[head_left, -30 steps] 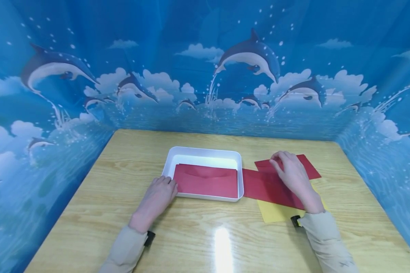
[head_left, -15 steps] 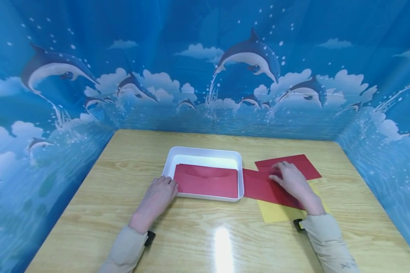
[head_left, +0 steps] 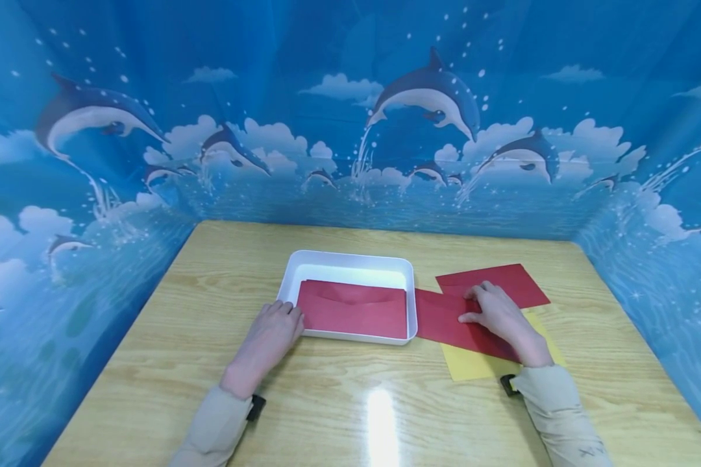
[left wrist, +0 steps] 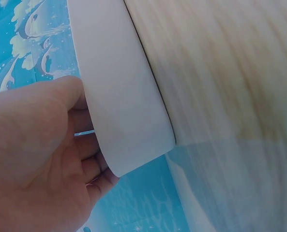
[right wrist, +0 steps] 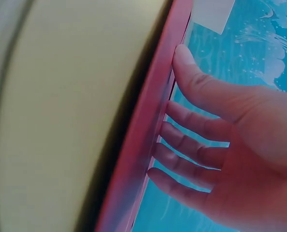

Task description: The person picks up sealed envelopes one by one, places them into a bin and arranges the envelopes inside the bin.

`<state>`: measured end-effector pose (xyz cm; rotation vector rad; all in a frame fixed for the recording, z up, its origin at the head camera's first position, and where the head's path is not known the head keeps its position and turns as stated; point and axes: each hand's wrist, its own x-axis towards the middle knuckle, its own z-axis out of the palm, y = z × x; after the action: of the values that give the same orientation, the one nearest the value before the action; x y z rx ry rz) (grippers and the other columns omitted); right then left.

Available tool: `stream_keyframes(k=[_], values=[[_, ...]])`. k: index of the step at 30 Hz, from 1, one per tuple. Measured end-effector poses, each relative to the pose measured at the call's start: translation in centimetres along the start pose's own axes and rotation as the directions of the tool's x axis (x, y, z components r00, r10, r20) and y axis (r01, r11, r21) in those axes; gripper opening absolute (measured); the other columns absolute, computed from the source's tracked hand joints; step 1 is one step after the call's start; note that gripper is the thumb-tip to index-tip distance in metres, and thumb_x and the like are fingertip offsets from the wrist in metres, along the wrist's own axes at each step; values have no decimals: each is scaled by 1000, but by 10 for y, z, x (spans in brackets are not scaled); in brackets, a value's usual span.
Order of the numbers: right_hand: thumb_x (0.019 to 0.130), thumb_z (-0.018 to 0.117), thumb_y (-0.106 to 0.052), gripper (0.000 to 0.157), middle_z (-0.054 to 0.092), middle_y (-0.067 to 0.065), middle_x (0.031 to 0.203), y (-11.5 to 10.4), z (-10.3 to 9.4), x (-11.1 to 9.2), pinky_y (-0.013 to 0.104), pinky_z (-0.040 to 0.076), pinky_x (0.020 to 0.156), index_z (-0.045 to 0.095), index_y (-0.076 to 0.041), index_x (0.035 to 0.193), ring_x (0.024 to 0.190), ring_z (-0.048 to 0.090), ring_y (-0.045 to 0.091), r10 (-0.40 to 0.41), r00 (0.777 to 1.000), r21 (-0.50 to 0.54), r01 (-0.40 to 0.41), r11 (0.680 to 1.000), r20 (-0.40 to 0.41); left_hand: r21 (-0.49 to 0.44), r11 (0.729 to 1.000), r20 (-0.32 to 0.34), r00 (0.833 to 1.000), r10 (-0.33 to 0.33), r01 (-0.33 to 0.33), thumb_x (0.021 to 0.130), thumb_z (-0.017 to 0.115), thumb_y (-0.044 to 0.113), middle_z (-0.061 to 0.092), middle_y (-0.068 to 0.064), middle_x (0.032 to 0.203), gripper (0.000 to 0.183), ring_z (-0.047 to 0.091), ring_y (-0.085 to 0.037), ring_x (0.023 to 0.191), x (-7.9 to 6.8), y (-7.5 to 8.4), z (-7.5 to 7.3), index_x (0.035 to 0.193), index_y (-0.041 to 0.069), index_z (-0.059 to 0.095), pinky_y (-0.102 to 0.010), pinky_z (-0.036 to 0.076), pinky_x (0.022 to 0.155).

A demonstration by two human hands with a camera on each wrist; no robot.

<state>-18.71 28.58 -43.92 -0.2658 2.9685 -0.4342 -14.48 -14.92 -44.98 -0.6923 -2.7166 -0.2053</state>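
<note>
Dolphin curtain behind wooden table

White tray: left hand grasps its left end, a red envelope lying inside just right of that grip. Right hand, unclenched, touches red paper, yellow paper partly beneath it.

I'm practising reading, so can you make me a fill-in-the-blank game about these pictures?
The hand touching the white rectangular plastic tray is the ____ one.
Flat rectangular paper inside it is coloured ____.
The paper sheet differing in colour from the rest is ____.
The blue printed fabric backdrop shows leaping ____.

Missing: left; red; yellow; dolphins.
</note>
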Motion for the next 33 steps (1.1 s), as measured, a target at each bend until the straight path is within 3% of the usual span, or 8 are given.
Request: stream_keyframes(k=[8,13,17,23,33], values=[[82,85,-28,52,60,16,106,6,-2,0,48,50,85,56,3,112,99,56,32,23,999,90,-25,996,25,-14,1000,-9,1000,-9,9,95,66,11,53,-6,72,16,50,-26,70,0,0,-1,81,3,64,-36,42,65],[90,78,-26,43,63,18,108,4,-5,0,47,50,83,54,1,114,97,60,31,24,999,123,-28,992,36,-20,999,15,1000,-25,26,96,65,11,53,-6,73,17,49,-25,70,0,1,-3,82,2,65,-37,44,67],[97,68,-20,28,64,18,107,2,-5,2,51,50,86,60,1,113,99,61,33,-13,1000,77,13,997,-10,-18,999,22,999,-31,31,97,65,12,54,-6,73,17,49,-26,71,1,1,-3,83,1,66,-38,45,67],[102,59,-13,14,61,12,94,-1,-1,5,50,50,82,63,0,105,90,60,29,-48,996,13,50,999,-74,12,1000,7,1000,-3,3,95,66,12,55,-6,73,16,50,-26,71,0,0,-2,82,3,64,-37,43,65],[104,54,-15,18,62,13,89,-3,-4,3,54,46,88,62,0,101,89,58,34,-91,978,-38,85,996,-188,31,999,-6,1000,23,-23,93,68,12,56,-7,74,14,52,-27,71,0,1,-3,82,4,64,-37,44,65]])
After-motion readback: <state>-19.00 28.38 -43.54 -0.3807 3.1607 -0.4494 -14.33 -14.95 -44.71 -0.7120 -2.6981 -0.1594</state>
